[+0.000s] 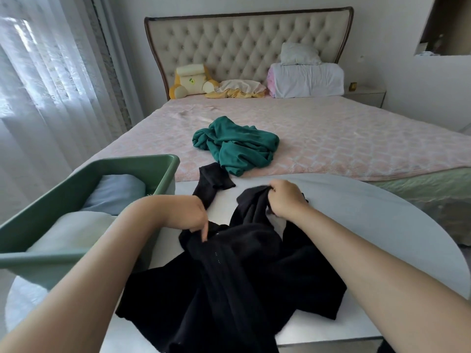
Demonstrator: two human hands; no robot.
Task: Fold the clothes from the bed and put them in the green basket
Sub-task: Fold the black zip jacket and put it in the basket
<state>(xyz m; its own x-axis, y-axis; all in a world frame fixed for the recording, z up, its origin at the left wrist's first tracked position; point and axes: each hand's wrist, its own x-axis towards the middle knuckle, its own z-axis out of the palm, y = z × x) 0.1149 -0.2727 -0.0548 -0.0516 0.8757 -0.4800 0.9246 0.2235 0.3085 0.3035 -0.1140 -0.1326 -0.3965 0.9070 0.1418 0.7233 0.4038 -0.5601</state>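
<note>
Reaches both bare forearms forward over the white bench (356,212). Pinches the left edge of the black top (242,263) with the left hand (188,215), wrist bent, fingers pointing down. Grips a bunched fold of the same top in the right hand (285,198), fist curled round the cloth, farther out. Shows the top crumpled on the bench, a teal garment (237,141) heaped on the bed (331,138) beyond, and the basket (63,189) at left, holding pale folded cloth (114,192).
</note>
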